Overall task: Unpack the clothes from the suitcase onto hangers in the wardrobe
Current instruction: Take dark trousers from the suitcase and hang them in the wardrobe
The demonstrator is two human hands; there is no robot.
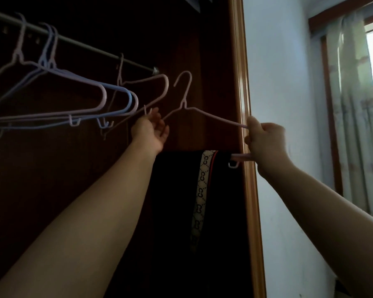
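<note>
No legible text (only pattern)

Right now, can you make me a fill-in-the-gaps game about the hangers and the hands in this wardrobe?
1. The right hand grips one end of a pink ____.
2. The dark garment with the patterned stripe is draped over the hanger's bottom ____.
3. The empty hangers hang from the wardrobe ____.
4. The loaded hanger's hook is ____ the rail.

Missing words: hanger; bar; rail; off

Empty hangers [78,100] on rail [84,45], left. Loaded hanger [205,114] off rail, right of them; garment [194,201] draped over its bar, wardrobe frame [244,104] behind.
</note>
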